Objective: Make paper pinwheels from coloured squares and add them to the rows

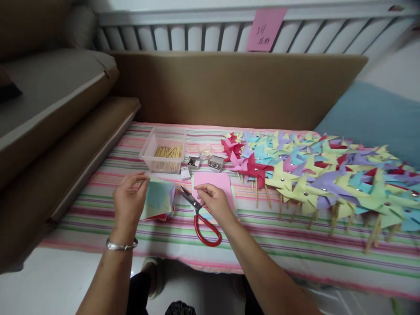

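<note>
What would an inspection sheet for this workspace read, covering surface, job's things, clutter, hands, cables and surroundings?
Surface: striped cloth.
Job's things: red-handled scissors; mixed-colour paper stack; pink paper; clear bin holding sticks; many pinwheels at right.
Clutter: small boxes and a round container beside the bin.
Hands: left hand by the stack, fingertips together; right hand at the scissors, its grip partly hidden.
Cables: nothing seen.
Surroundings: brown panel behind; slatted white railing bearing a pink note.
</note>
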The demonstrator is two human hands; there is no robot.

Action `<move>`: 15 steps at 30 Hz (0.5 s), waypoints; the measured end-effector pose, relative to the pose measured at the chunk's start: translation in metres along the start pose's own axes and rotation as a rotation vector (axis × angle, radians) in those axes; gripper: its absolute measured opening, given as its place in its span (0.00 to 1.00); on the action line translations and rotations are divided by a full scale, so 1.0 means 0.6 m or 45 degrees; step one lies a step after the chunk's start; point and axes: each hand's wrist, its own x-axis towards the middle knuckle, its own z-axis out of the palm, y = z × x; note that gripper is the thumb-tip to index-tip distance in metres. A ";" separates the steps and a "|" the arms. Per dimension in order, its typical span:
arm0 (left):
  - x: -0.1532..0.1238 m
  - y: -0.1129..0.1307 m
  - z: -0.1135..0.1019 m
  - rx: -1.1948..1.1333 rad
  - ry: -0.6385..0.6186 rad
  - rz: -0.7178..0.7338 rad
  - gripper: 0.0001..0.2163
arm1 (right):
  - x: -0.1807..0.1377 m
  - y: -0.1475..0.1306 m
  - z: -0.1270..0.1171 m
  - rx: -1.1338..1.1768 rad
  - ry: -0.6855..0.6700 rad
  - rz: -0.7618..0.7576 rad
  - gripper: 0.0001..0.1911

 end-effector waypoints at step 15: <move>-0.081 0.097 0.124 -0.152 -0.193 0.779 0.06 | 0.010 -0.013 -0.023 0.896 -0.058 0.289 0.17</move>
